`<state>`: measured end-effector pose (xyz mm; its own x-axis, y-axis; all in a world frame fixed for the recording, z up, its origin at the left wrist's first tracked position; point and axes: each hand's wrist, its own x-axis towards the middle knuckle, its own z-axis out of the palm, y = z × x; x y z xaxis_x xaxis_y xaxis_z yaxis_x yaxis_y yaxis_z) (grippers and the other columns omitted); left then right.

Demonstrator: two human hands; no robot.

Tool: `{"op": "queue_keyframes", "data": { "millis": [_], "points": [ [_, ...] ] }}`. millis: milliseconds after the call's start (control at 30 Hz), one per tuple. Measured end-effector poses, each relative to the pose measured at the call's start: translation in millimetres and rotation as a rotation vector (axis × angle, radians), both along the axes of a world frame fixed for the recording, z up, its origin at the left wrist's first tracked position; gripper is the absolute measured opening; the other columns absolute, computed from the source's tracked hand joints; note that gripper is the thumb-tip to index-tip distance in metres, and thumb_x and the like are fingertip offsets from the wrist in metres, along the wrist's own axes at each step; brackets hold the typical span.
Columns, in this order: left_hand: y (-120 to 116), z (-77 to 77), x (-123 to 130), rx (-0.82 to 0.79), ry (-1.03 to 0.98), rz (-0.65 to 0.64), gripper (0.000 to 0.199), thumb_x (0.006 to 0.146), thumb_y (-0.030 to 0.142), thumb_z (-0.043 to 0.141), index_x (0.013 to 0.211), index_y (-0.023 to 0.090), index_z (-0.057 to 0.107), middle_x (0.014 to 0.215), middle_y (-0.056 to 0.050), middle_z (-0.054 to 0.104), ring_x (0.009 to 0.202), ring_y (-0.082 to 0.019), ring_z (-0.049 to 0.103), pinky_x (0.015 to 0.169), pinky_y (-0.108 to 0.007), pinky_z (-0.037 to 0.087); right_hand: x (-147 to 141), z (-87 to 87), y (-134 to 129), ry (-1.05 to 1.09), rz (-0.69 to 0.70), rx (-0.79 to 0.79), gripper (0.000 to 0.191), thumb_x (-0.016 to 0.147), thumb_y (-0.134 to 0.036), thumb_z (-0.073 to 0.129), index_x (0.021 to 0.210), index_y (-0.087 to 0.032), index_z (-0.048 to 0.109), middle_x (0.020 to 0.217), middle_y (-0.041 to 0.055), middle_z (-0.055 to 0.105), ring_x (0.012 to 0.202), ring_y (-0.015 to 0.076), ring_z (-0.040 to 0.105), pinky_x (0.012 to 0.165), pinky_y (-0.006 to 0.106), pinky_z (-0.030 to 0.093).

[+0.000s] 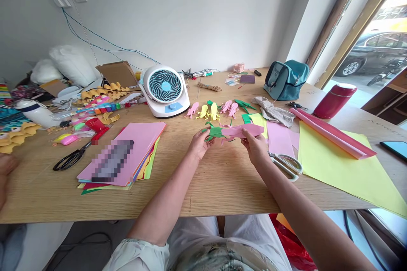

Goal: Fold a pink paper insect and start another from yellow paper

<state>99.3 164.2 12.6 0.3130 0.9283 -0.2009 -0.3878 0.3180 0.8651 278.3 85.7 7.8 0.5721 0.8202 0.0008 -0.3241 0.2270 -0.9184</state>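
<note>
Above the middle of the table, my left hand (199,143) pinches a green paper cutout (216,132) with thin leg-like strips. My right hand (255,146) grips a long pink paper cutout (235,130), whose left end meets or overlaps the green one; whether they are joined I cannot tell. Behind my hands lie pink (192,110) and yellow paper figures (214,111) with cut legs, plus a green one (244,105). White-handled scissors (286,165) rest under my right forearm, their blades mostly hidden. Pink paper sheets (280,137) are just right of my right hand.
A stack of coloured paper (143,135) with a blurred-out object on it, black-handled scissors (73,159) and a white fan (165,89) stand leftward. Yellow sheets (343,173), a red bottle (333,101) and a teal bag (286,80) are rightward. Another person's hand (6,169) shows at far left.
</note>
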Motion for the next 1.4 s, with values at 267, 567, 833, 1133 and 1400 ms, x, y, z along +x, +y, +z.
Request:
{"op": "queue_keyframes", "data": {
  "millis": [267,567,833,1133,1400],
  "points": [
    [16.5,0.9,-15.4,0.143,0.389,0.177,0.031,0.073,0.02,0.073,0.1,0.017,0.059,0.101,-0.011,0.067,0.095,-0.024,0.066,0.082,-0.038,0.052,-1.3,6.3,-0.9,0.223,0.013,0.161,0.033,0.057,-0.034,0.089,0.076,-0.02,0.065,0.066,-0.0041,0.062,0.056,0.0067,0.053,0.05,0.018,0.047],
    [-23.0,32.6,-0.4,0.526,0.286,0.113,0.04,0.085,0.054,0.06,0.106,0.02,0.059,0.105,-0.008,0.067,0.102,-0.021,0.062,0.086,-0.034,0.049,-28.0,10.4,-11.0,0.323,0.129,0.219,0.031,0.065,-0.028,0.086,0.09,-0.021,0.07,0.086,-0.0003,0.074,0.072,0.0125,0.069,0.065,0.023,0.06],
    [-51.9,15.1,29.7,0.031,-0.275,-0.167,0.04,0.06,0.034,0.088,0.087,0.019,0.061,0.09,0.002,0.066,0.081,-0.009,0.061,0.071,-0.021,0.045,-45.9,12.5,-16.6,0.239,0.132,0.295,0.031,0.069,-0.03,0.083,0.094,-0.022,0.067,0.1,0.0031,0.073,0.094,0.0207,0.069,0.082,0.035,0.061],
    [-31.2,15.2,20.1,0.192,-0.122,0.116,0.032,0.062,0.028,0.083,0.078,0.017,0.058,0.08,0.003,0.063,0.072,-0.008,0.059,0.071,-0.022,0.047,-24.8,5.0,-12.0,0.011,-0.004,0.193,0.034,0.076,-0.044,0.073,0.102,-0.027,0.059,0.095,0.0,0.062,0.082,0.0139,0.06,0.068,0.026,0.05],
    [-24.6,4.3,19.7,0.672,0.426,-0.038,0.014,0.073,0.02,0.07,0.084,0.017,0.063,0.078,-0.001,0.065,0.072,-0.012,0.06,0.067,-0.023,0.046,-13.5,11.2,-12.6,-0.479,0.084,0.192,0.028,0.082,-0.044,0.068,0.1,-0.023,0.068,0.09,0.0042,0.064,0.078,0.0178,0.056,0.071,0.032,0.045]
  ]
}}
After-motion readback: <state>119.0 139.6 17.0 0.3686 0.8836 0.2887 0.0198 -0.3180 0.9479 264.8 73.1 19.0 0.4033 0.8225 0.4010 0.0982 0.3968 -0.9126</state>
